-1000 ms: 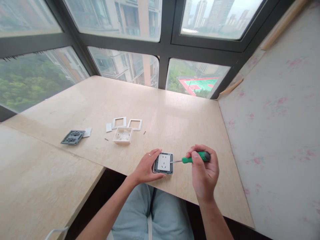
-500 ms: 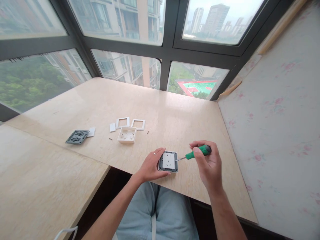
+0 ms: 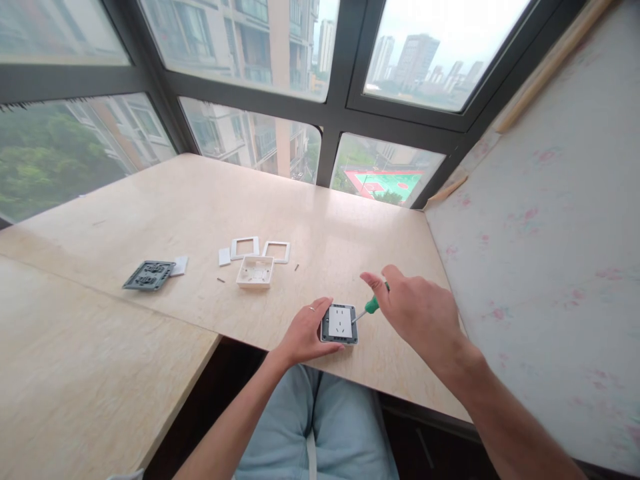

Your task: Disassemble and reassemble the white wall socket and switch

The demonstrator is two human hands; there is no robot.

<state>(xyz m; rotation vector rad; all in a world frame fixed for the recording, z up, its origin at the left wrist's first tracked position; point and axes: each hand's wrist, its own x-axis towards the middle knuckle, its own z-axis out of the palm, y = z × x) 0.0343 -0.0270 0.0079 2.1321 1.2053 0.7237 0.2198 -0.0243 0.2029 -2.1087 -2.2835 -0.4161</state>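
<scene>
Socket [image 3: 340, 323] lies near front edge of counter [image 3: 350, 233]; left hand [image 3: 305, 333] grips its left side, thumb and fingers spread apart. Right hand [image 3: 419, 312] wraps green screwdriver [image 3: 371, 306], tip at socket's right side.

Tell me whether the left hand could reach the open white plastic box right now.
Probably yes: nothing seems to stand between the left hand and the open white plastic box, though the hand holds the square grey-and-white socket and would likely need to let go first.
</scene>
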